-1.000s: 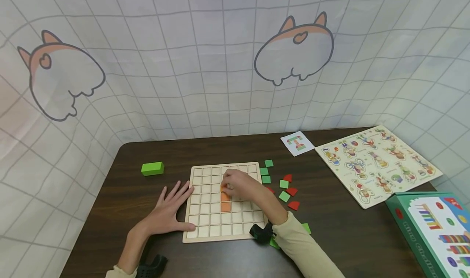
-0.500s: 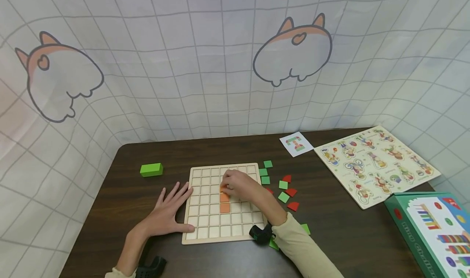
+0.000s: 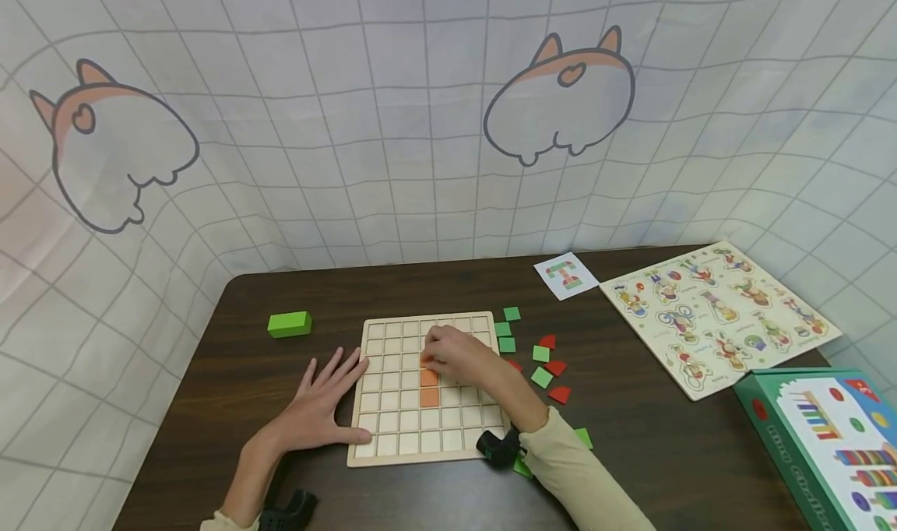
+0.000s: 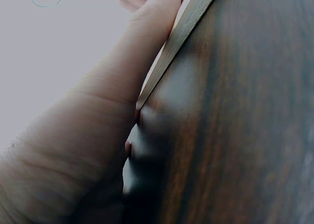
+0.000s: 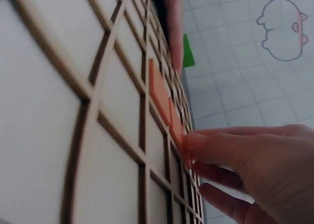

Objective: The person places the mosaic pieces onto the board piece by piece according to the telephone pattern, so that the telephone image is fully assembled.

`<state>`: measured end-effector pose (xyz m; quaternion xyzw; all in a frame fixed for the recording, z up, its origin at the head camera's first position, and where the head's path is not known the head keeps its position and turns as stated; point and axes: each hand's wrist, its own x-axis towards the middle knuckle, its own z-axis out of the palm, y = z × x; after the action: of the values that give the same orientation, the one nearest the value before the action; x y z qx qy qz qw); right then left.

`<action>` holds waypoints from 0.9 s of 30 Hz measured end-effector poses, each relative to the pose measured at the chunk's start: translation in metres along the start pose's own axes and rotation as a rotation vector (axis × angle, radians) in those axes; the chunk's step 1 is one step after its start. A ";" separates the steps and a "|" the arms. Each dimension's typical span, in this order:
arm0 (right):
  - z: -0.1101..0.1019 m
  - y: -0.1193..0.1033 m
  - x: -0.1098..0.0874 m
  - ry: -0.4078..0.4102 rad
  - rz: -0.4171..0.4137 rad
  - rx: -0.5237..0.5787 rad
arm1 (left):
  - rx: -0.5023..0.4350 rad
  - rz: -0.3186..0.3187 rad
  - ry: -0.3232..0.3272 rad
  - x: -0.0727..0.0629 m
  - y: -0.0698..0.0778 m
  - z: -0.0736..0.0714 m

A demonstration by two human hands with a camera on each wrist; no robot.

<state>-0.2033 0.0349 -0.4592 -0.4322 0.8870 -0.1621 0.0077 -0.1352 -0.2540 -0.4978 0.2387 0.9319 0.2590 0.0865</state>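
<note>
A wooden grid board (image 3: 393, 460) lies on the dark table. Two orange square tiles show in one column, the nearer tile (image 3: 430, 397) and another tile (image 3: 429, 378) just beyond it. At the cell past them my right hand (image 3: 459, 353) pinches a third orange square tile, mostly hidden by the fingers; in the right wrist view its edge (image 5: 187, 157) shows beneath the fingertips. With fingers spread, my left hand (image 3: 318, 410) rests against the board's left edge, thumb at the near left corner. Only the wrist and part of the left hand (image 4: 152, 17) appear in the left wrist view.
Right of the board lie several green squares (image 3: 541, 378) and red quarter-round pieces (image 3: 559, 395). A pattern card (image 3: 566, 276), a picture puzzle board (image 3: 722, 313) and a green box (image 3: 806, 453) stand farther right. A green block (image 3: 290, 325) sits back left.
The view shifts slightly. Both hands keep nearly the same place; the right fingers stay at the same cell with the orange tile.
</note>
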 end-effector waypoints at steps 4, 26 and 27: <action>-0.005 0.003 -0.004 -0.002 -0.017 -0.041 | 0.000 0.003 0.002 0.001 -0.001 0.000; -0.038 0.086 -0.092 0.080 0.257 0.183 | 0.008 0.001 0.005 0.000 -0.002 0.002; -0.038 0.086 -0.091 0.076 0.260 0.189 | 0.007 0.001 0.004 0.000 -0.002 0.002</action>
<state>-0.2175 0.1650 -0.4598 -0.3046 0.9159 -0.2589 0.0356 -0.1359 -0.2550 -0.5004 0.2389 0.9329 0.2561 0.0839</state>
